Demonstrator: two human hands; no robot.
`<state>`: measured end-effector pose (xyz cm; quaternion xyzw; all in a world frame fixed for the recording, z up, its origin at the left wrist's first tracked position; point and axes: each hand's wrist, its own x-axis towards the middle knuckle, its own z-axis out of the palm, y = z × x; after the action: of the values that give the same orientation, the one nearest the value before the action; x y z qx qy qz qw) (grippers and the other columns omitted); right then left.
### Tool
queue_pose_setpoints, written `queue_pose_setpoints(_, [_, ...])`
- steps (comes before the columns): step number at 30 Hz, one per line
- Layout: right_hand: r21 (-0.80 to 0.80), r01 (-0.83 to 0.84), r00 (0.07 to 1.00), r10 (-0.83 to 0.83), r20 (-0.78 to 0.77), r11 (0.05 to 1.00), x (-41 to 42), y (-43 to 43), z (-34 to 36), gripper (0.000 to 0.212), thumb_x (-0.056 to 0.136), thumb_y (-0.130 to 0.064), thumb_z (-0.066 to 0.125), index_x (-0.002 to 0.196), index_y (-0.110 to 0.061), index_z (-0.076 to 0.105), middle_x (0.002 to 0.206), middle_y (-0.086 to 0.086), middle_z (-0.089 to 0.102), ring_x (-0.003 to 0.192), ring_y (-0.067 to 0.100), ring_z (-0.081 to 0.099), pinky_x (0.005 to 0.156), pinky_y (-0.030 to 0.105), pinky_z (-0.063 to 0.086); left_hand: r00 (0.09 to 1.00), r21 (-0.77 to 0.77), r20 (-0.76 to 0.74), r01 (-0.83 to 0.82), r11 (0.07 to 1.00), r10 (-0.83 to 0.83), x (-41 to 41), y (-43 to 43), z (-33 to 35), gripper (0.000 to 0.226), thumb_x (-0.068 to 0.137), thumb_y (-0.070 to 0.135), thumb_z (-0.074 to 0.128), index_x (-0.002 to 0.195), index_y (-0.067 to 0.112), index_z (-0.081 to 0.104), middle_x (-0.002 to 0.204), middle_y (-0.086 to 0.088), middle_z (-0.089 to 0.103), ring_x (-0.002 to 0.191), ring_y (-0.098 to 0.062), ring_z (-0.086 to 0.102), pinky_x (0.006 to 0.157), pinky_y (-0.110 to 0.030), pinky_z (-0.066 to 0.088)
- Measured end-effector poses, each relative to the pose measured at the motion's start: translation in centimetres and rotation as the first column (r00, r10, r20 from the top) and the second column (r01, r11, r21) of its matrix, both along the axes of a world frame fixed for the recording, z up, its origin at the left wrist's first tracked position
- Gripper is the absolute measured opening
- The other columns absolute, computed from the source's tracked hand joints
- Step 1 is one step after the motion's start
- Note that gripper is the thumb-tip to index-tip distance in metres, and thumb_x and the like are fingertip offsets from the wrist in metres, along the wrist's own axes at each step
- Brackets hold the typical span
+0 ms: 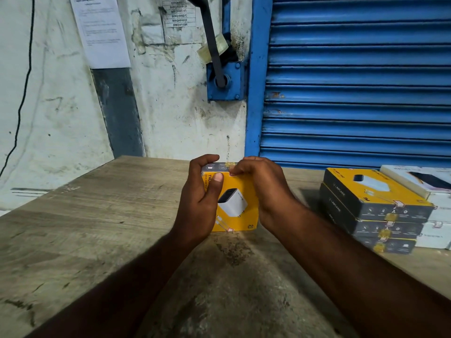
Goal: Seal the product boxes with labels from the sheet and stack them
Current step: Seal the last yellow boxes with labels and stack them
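Product box (238, 211), yellow with a white charger printed on it, is at the middle of the wooden table (97, 215), its near edge apparently resting on the top. The left hand (197, 203) grips its left side, fingers curled over the far edge and thumb flat on the yellow face. At the far top edge, the right hand (263, 186) pinches a gold label (230, 164) down with curled fingers, so this seal looks to be going on now. Well to the right stands a stack (373, 208) of three matching boxes, each with a gold label on its near side, seemingly done. White boxes (436, 215) lie just beyond. Stacking this box remains, and no label sheet is in view.
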<state>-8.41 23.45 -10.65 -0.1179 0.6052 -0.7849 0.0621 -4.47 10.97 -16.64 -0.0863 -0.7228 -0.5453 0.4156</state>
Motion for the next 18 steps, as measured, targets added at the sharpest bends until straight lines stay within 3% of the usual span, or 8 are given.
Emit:
queue_pose_setpoints(3, [0.061, 0.023, 1.0, -0.022, -0.018, 0.998, 0.37, 0.06, 0.55, 0.009, 0.072, -0.008, 0.073, 0.081, -0.008, 0.07, 0.072, 0.007, 0.064, 0.065, 0.022, 0.06, 0.053, 0.024, 0.046, 1.0, -0.008, -0.007, -0.011, 1.0, 0.01, 0.05, 0.09, -0.03, 0.026, 0.101, 0.032, 0.048, 0.127, 0.034, 0.047, 0.113, 0.002, 0.067, 0.101, -0.021, 0.069, 0.089, -0.046, 0.057])
queue_pose_setpoints(6, [0.03, 0.024, 1.0, -0.024, 0.0, 0.999, 0.49, -0.09, 0.37, 0.017, 0.074, -0.007, 0.073, 0.09, -0.002, 0.071, 0.074, 0.01, 0.064, 0.067, 0.023, 0.061, 0.058, 0.027, 0.048, 1.0, -0.009, -0.006, -0.008, 1.0, 0.008, 0.12, 0.14, 0.06, 0.027, 0.101, 0.031, 0.047, 0.128, 0.032, 0.047, 0.114, -0.002, 0.066, 0.101, -0.022, 0.068, 0.09, -0.047, 0.057])
queue_pose_setpoints(9, [0.03, 0.044, 0.999, -0.044, 0.008, 0.999, 0.41, -0.17, 0.03, 0.018, 0.079, -0.014, 0.074, 0.095, -0.007, 0.071, 0.078, 0.009, 0.068, 0.063, 0.018, 0.062, 0.051, 0.02, 0.047, 1.0, -0.011, -0.006, -0.004, 1.0, 0.004, 0.22, 0.29, 0.12, 0.028, 0.101, 0.031, 0.047, 0.129, 0.03, 0.048, 0.114, 0.0, 0.066, 0.102, -0.022, 0.068, 0.09, -0.046, 0.057])
queue_pose_setpoints(13, [0.03, 0.066, 0.998, -0.066, 0.021, 0.997, 0.06, -0.17, -0.25, 0.022, 0.085, -0.02, 0.075, 0.104, -0.01, 0.07, 0.096, 0.013, 0.075, 0.074, 0.02, 0.068, 0.06, 0.025, 0.051, 1.0, 0.001, 0.005, 0.005, 1.0, -0.005, 0.37, 0.45, 0.21, 0.028, 0.101, 0.032, 0.047, 0.129, 0.033, 0.048, 0.115, 0.003, 0.066, 0.104, -0.022, 0.068, 0.091, -0.05, 0.057])
queue_pose_setpoints(18, [-0.031, -0.056, 0.998, 0.057, 0.017, 0.998, 0.46, 0.37, -0.27, 0.026, 0.084, -0.022, 0.079, 0.103, -0.01, 0.066, 0.093, 0.013, 0.076, 0.073, 0.021, 0.072, 0.058, 0.027, 0.055, 1.0, 0.024, 0.021, 0.01, 1.0, -0.01, 0.38, 0.31, 0.3, 0.028, 0.101, 0.033, 0.047, 0.129, 0.033, 0.048, 0.115, 0.004, 0.066, 0.104, -0.023, 0.068, 0.092, -0.056, 0.055])
